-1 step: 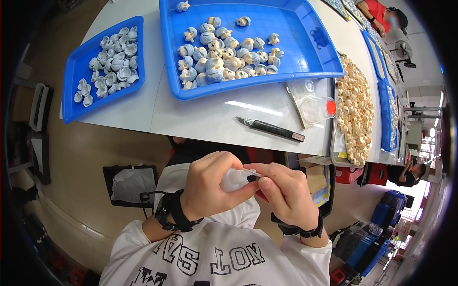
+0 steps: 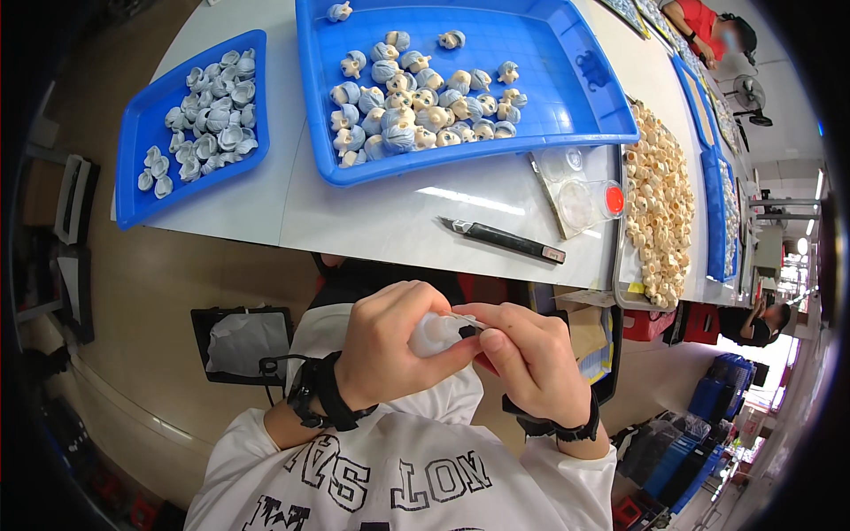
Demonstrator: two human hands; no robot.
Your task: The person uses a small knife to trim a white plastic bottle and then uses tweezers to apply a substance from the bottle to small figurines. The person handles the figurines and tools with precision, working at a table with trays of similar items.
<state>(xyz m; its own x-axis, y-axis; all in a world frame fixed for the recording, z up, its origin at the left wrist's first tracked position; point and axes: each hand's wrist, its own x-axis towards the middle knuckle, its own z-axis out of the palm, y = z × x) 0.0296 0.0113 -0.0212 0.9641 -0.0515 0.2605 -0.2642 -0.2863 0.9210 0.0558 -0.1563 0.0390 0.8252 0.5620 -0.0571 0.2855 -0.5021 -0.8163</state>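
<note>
In front of my lap, my left hand (image 2: 395,337) is closed round a small whitish translucent bottle (image 2: 433,334). A black piece (image 2: 467,332) shows at the bottle's right end. My right hand (image 2: 535,361) is pinched shut against that end, its thumb and forefinger meeting the left fingertips. A thin pale edge shows between the fingers, but what the right hand grips is mostly hidden. Beyond my hands, a black craft knife (image 2: 501,241) lies on the white table (image 2: 372,217), its blade pointing left.
A large blue tray (image 2: 549,142) holds several doll heads with light-blue hair. Left of it, a smaller blue tray (image 2: 133,190) carries grey-blue hair shells. On the right are clear cups (image 2: 580,203) and a tray of beige parts (image 2: 657,203). Other people (image 2: 699,26) sit farther off.
</note>
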